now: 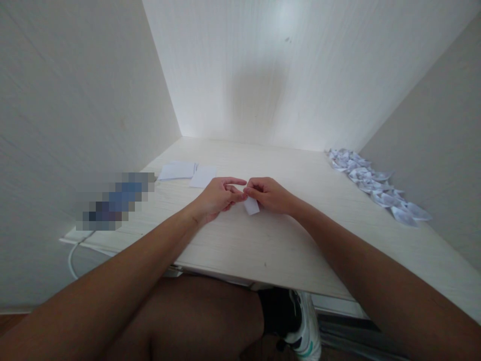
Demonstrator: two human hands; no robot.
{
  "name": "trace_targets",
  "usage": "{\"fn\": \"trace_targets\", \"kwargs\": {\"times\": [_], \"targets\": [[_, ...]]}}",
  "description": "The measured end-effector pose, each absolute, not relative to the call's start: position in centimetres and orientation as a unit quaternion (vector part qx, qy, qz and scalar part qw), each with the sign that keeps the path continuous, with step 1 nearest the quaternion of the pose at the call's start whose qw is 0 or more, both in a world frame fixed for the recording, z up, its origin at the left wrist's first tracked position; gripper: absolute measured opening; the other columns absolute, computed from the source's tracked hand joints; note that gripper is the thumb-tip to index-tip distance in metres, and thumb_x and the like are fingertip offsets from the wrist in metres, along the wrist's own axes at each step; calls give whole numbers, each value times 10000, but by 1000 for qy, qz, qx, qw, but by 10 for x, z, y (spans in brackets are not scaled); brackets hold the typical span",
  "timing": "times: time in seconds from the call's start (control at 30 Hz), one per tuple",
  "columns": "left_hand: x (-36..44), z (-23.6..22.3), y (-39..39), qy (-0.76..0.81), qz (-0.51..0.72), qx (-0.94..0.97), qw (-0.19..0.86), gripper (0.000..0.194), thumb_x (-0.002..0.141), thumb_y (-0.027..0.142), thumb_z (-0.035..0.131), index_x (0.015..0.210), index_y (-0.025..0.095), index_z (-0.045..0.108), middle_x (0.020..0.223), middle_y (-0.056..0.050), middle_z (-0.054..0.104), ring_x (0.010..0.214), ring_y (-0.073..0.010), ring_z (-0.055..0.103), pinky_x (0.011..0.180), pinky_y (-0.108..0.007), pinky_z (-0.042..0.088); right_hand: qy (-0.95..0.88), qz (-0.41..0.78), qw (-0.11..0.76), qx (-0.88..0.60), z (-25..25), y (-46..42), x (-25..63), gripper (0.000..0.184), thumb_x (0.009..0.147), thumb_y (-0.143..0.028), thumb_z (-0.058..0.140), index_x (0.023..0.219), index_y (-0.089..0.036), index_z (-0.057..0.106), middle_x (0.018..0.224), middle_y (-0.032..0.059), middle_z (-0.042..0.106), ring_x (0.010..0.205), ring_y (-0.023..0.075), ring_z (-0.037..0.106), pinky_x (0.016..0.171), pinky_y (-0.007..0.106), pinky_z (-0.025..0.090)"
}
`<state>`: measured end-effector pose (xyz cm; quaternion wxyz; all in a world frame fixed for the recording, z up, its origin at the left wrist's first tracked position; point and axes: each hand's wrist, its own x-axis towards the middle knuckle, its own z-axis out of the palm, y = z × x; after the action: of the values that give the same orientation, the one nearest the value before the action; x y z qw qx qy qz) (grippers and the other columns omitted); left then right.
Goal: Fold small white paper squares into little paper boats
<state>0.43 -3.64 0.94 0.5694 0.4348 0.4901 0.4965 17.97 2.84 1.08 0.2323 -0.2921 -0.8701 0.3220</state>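
Observation:
My left hand (218, 195) and my right hand (268, 194) meet over the middle of the pale wooden desk (285, 240). Between their fingertips they pinch a small folded piece of white paper (251, 206), whose lower corner rests on or just above the desk. The fingers of both hands are curled together around the paper's top edge, which they hide. Flat white paper sheets (188, 173) lie on the desk just beyond my left hand.
A row of several folded white paper shapes (376, 185) lines the desk's right side along the wall. A blurred-out object (116, 200) sits at the left edge, with a white cable (73, 255) hanging below. Walls enclose the desk on three sides. My knee and a shoe (304, 326) show underneath.

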Motion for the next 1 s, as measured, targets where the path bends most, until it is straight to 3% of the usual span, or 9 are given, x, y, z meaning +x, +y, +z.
{"fn": "trace_targets", "kwargs": {"times": [0.23,0.53,0.63,0.8,1.0], "targets": [[5,9,-37,501,478,450,565,378,631,112,859,986,131,731,581,26,611,459,-97,505,359,-217,193,-869,302,241,-310,12,26,177,274,910,-306,513,659,-199,520,584,-26,471,631,136,412,616,290,280],[6,10,-35,502,472,463,557,317,684,102,831,981,111,718,544,41,595,399,-74,445,374,-222,157,-868,267,258,-329,13,23,176,271,917,-281,527,660,-197,510,603,-22,477,634,134,410,628,295,271],[7,8,-35,500,475,471,550,288,705,82,814,973,99,711,542,38,609,401,-74,460,399,-222,217,-869,259,261,-332,12,24,176,276,913,-273,533,650,-199,500,590,-27,466,624,131,406,624,293,269],[10,6,-35,500,489,476,533,405,721,96,837,1099,86,692,566,34,647,419,-82,499,463,-233,327,-869,244,272,-332,12,24,177,225,894,-249,534,675,-196,524,599,-20,499,616,135,412,621,293,268],[10,5,-37,506,506,470,517,557,697,181,893,1198,83,670,576,39,643,418,-78,488,437,-225,273,-867,228,293,-333,13,22,175,223,904,-266,521,691,-200,519,615,-10,522,628,142,431,628,295,280]]}}
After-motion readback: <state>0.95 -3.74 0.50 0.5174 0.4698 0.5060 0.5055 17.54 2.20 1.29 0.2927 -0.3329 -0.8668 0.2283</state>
